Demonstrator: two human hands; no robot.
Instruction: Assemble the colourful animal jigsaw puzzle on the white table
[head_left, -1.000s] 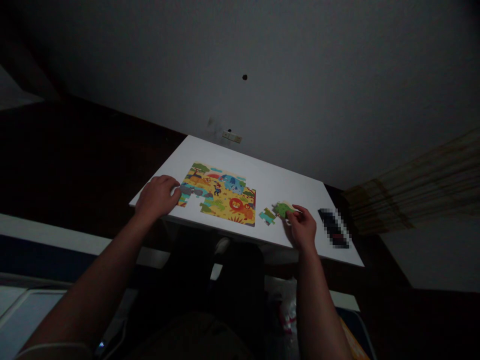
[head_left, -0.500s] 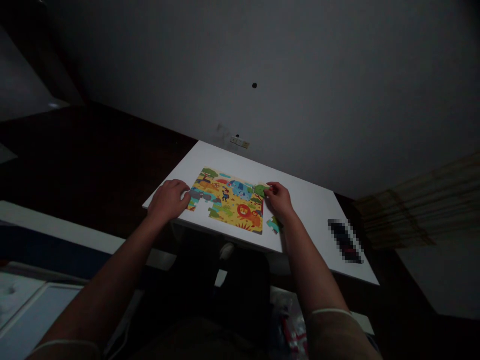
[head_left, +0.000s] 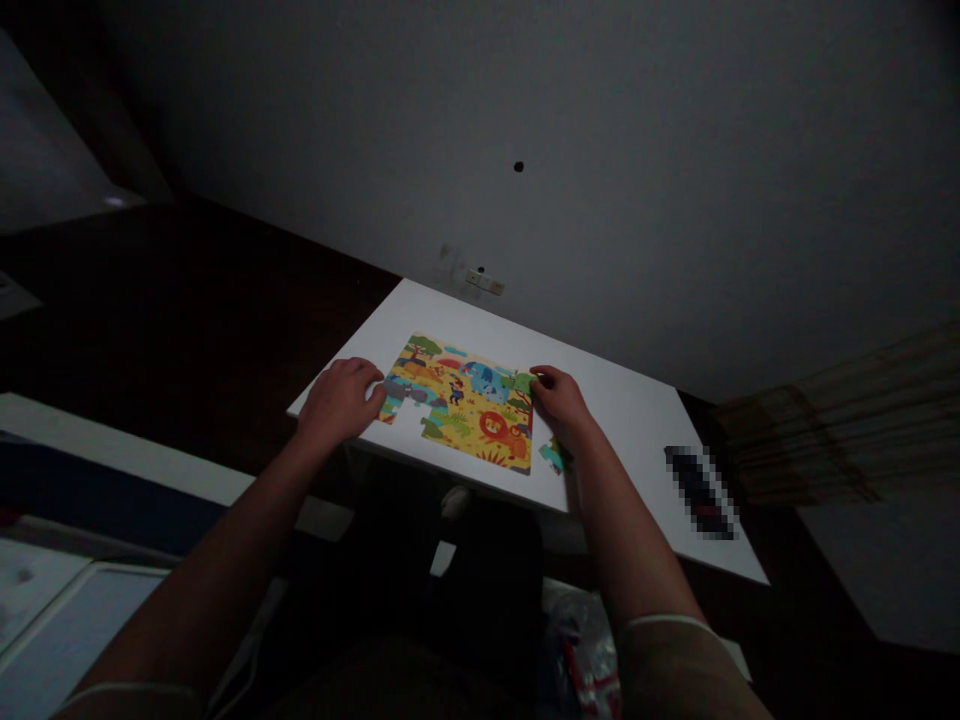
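A jigsaw puzzle (head_left: 469,400) with a cartoon animal scene lies on the white table, joined except for a gap at its lower left edge. My left hand (head_left: 341,400) rests at its left side, thumb and fingers apart, fingertips at the edge. At the upper right corner, my right hand (head_left: 559,395) has thumb and forefinger on a puzzle piece with a green tree (head_left: 523,382); the fingers partly hide the corner. A loose green and teal puzzle piece (head_left: 551,456) lies beside my right wrist, partly covered by it.
The white table (head_left: 622,420) stands near a grey wall with a socket (head_left: 484,281). A dark pixelated object (head_left: 701,495) lies at the table's right end. Below the front edge, a clear plastic bag (head_left: 585,650) sits near my right arm. A curtain (head_left: 810,420) hangs at right.
The view has shifted slightly, so the table and puzzle sit a little further right. Both hands stay at the puzzle's sides; the tree piece at the right corner looks flatter against its neighbours.
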